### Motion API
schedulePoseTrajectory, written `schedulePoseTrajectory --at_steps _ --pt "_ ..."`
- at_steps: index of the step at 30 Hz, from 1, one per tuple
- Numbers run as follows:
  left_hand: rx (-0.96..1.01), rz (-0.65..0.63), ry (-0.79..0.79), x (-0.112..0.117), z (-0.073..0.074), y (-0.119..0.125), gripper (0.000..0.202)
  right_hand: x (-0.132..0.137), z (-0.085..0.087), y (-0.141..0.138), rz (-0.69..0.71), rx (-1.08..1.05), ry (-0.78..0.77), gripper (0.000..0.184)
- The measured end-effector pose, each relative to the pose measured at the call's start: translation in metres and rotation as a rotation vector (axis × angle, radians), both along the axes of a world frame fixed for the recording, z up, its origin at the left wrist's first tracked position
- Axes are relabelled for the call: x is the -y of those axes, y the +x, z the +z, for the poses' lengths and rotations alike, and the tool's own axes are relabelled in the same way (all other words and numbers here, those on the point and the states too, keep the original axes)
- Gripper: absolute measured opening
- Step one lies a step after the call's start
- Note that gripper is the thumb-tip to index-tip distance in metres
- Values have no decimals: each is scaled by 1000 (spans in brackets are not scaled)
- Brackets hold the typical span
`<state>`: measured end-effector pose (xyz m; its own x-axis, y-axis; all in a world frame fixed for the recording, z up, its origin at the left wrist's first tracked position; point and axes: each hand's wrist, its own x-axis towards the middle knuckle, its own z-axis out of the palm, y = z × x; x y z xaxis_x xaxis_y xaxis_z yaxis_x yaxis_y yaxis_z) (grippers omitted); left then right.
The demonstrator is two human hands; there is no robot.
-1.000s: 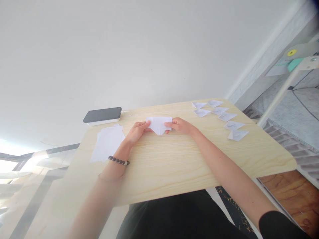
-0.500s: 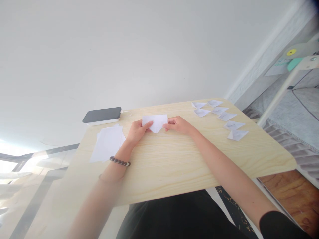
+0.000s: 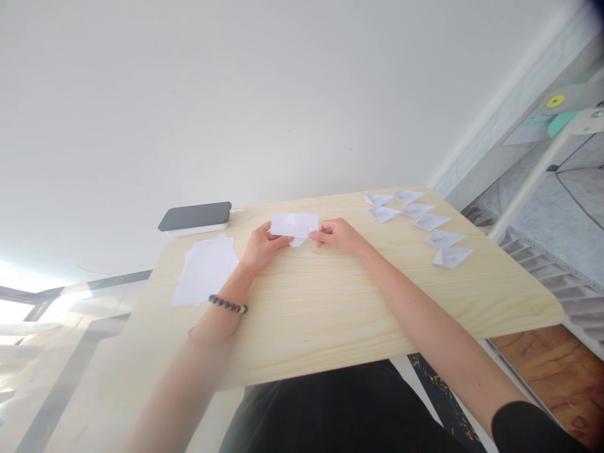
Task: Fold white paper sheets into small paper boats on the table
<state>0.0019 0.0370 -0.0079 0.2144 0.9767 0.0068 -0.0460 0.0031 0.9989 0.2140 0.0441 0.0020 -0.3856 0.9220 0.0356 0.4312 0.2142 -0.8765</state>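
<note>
Both my hands hold one partly folded white paper just above the far middle of the light wooden table. My left hand, with a dark bead bracelet on its wrist, pinches the paper's left end. My right hand pinches its right end. The paper shows a long flat band on top with a small point hanging below it.
A stack of plain white sheets lies left of my hands. A black phone on a white block sits at the table's far left, with a cable. Several folded paper shapes lie at the far right. A white wall stands behind the table.
The paper's top edge has been folded down, so its shape is now a narrower band. Both hands stayed at its ends and shifted slightly left.
</note>
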Motion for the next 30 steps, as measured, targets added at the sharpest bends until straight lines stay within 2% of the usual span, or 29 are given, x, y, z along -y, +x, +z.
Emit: schedulePoseTrajectory --at_steps 8,16,22,30 --pt "64 -2 -5 -2 -5 0 41 -2 -1 1 0 -42 -10 34" --pt "72 60 -48 -3 -3 2 26 -2 -2 2 -39 -62 -4 33" --pt "103 153 79 -1 0 -1 40 -1 -2 -1 -65 -34 -2 37" --pt "-99 170 157 0 0 -2 22 -1 -3 -1 -59 -37 33 38"
